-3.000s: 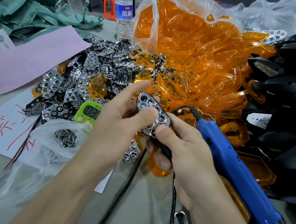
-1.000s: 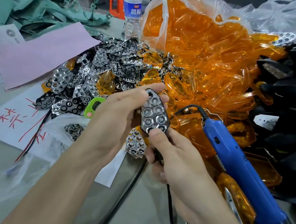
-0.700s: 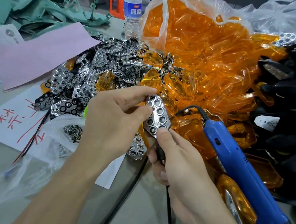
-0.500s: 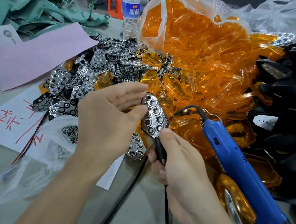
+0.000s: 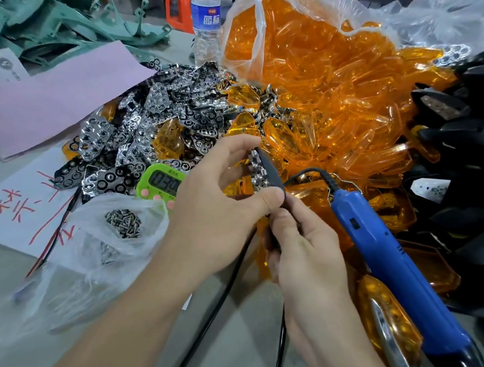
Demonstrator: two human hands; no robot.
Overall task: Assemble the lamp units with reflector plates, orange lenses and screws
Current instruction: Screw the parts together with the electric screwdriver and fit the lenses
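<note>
**A:** So my left hand is pinching the reflector plate edge-on, just in front of the orange lenses, and my right hand is gripping the black housing. Tips?

**B:** I'm guessing you're seating it, so try squeezing evenly along the rim.

Reflector plate (edge-on), pinched by left hand; right hand

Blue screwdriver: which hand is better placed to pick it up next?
Right, probably. The right hand, gripping the lamp base, lies beside the blue screwdriver; the left hand, farther off, pinches the reflector plate.
</note>
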